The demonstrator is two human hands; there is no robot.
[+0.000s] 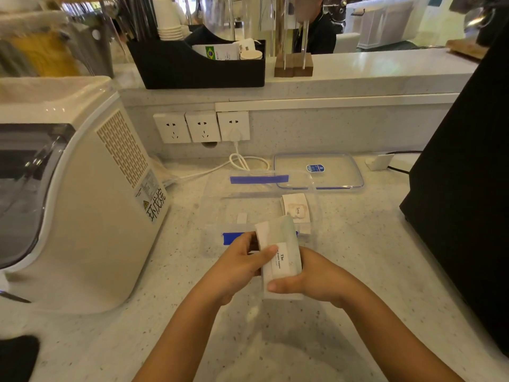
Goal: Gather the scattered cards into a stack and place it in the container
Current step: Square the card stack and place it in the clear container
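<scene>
Both my hands hold a stack of white cards [279, 252] just above the counter, at the near edge of a clear plastic container [220, 205] with blue tape strips. My left hand [242, 260] grips the stack's left side, thumb on top. My right hand [311, 282] cups it from the right and below. The top card shows small printed text. Inside the container, at its right end, lies another small pile of cards [296, 209] with the word "love" on top. A small white slip [241, 217] lies in the container's middle.
The container's clear lid [330, 180] rests behind it to the right. A cream ice-maker machine [82, 202] stands at the left, a tall black appliance [465, 161] at the right. A white cable [242, 161] runs from wall sockets [202, 126]. A black organiser [198, 64] sits on the raised ledge.
</scene>
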